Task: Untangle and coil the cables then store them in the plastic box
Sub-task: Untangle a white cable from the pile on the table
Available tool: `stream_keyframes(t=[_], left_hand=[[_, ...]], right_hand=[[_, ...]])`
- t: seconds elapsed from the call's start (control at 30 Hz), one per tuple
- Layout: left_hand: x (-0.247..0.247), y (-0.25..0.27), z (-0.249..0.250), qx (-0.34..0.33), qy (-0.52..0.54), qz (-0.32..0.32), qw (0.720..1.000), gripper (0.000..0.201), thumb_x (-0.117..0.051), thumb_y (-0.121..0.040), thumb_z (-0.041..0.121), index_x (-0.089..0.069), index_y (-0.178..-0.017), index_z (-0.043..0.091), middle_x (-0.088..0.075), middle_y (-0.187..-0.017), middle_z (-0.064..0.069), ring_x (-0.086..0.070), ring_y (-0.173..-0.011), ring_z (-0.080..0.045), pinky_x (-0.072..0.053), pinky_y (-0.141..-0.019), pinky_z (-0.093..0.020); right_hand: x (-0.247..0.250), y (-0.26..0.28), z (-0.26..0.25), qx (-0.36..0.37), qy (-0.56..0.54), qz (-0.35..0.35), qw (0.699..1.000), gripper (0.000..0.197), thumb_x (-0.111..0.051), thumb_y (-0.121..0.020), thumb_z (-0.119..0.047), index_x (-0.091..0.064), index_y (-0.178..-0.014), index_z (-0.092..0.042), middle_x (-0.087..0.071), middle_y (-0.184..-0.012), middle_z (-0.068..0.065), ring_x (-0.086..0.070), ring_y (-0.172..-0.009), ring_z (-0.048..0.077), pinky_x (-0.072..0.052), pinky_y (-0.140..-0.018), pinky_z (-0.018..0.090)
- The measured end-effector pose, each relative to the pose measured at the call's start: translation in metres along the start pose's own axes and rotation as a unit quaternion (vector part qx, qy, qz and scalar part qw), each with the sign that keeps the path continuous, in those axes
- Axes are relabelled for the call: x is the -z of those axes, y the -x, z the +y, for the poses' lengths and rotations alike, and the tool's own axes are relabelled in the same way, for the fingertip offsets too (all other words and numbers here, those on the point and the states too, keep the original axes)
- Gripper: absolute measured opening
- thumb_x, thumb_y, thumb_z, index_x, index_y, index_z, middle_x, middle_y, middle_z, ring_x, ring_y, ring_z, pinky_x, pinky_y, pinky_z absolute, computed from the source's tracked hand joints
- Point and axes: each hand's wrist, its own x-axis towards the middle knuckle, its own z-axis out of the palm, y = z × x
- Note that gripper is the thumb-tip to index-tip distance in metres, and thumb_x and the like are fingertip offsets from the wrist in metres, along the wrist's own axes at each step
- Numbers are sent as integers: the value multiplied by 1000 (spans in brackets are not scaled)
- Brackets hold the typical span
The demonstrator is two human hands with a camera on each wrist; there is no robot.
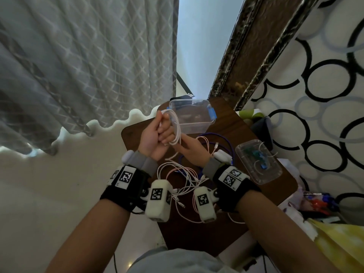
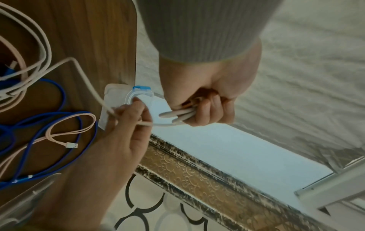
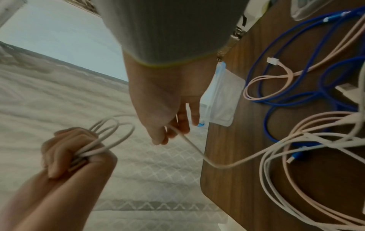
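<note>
My left hand point(image 1: 157, 133) is raised over the table's far left corner and grips a white cable coil point(image 1: 175, 127) of several loops, fingers curled round the bundle point(image 2: 177, 117). My right hand point(image 1: 184, 147) sits just beside it and pinches the free strand point(image 3: 190, 144) of the same cable, which trails down into the cable tangle point(image 1: 183, 179). The tangle holds white, pink and blue cables point(image 3: 276, 95) on the brown table. The clear plastic box point(image 1: 197, 119) with a blue clasp stands open just beyond the hands.
A clear lid point(image 1: 258, 163) lies on the table's right side, near a small white device point(image 1: 221, 155). The table edge point(image 3: 204, 156) drops to a pale floor and a curtain point(image 1: 78, 66) on the left. Clutter lies to the right of the table.
</note>
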Motion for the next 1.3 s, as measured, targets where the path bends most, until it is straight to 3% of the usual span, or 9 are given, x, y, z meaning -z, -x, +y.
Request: stream_keyframes(t=[0.2, 0.27, 0.47, 0.6, 0.87, 0.97, 1.1, 1.2, 1.3], left_hand=[[10, 0, 13, -58, -35, 40, 997, 36, -19, -102, 28, -44, -78, 15, -36, -41, 8, -29, -29, -3, -24, -31, -10], [14, -1, 11, -72, -28, 61, 995, 33, -22, -102, 26, -44, -80, 16, -41, -47, 9, -32, -32, -1, -30, -35, -11], [7, -4, -3, -84, -198, 91, 972, 23, -28, -101, 23, -45, -88, 16, -64, -63, 4, -60, -51, -8, -50, -54, -19], [9, -4, -18, -80, -475, 66, 874, 24, -24, -102, 23, -43, -88, 20, -68, -81, -3, -69, -81, -18, -50, -87, -32], [27, -12, -26, 39, -800, 0, 598, 27, -29, -99, 28, -43, -110, 8, -70, -90, -11, -66, -84, -28, -50, -83, -42], [29, -9, -20, 65, -765, 16, 640, 33, -30, -100, 28, -53, -98, 5, -62, -72, -5, -58, -69, -21, -46, -74, -34], [19, -1, -15, 144, -535, -31, 832, 37, -30, -100, 26, -54, -78, 10, -36, -48, 7, -33, -41, -7, -32, -41, -16], [13, 0, -16, 173, -410, -88, 891, 36, -32, -98, 33, -48, -74, 11, -32, -41, 11, -25, -33, -3, -25, -33, -14], [14, 0, -15, 151, -304, -96, 936, 31, -35, -95, 30, -46, -71, 13, -33, -40, 11, -25, -30, -1, -18, -31, -13]], right_hand=[[-5, 13, 15, -138, -161, -23, 977, 19, -38, -99, -18, -48, -83, -18, -60, -75, 0, -62, -79, 25, -48, -83, 40], [-1, 19, 10, -166, -207, -23, 964, 19, -33, -101, -19, -46, -88, -14, -51, -65, 5, -57, -57, 16, -52, -65, 33], [5, 17, 6, -66, 189, -95, 975, 30, -34, -99, -34, -53, -121, -25, -66, -95, 3, -60, -77, 16, -46, -70, 30], [12, 20, -8, 18, 233, -107, 966, 22, -45, -96, -30, -60, -108, -20, -66, -97, 3, -61, -84, 17, -48, -75, 33], [52, 13, -17, 14, 384, -12, 923, 24, -42, -97, -26, -57, -107, -9, -58, -108, 8, -56, -98, 25, -39, -74, 30], [69, 8, -10, 42, 383, 27, 922, 26, -45, -96, -25, -60, -101, -5, -61, -97, 14, -56, -90, 30, -38, -68, 32], [85, 12, 6, 80, 424, 62, 900, 43, -33, -90, -37, -67, -93, -11, -65, -81, 13, -60, -76, 33, -47, -72, 39], [73, 14, 11, 71, 441, 68, 892, 41, -33, -91, -36, -66, -104, -17, -68, -91, 9, -61, -90, 32, -42, -92, 46], [59, 16, 14, 36, 298, 34, 953, 31, -37, -98, -27, -58, -109, -7, -63, -98, 13, -57, -91, 31, -39, -79, 35]])
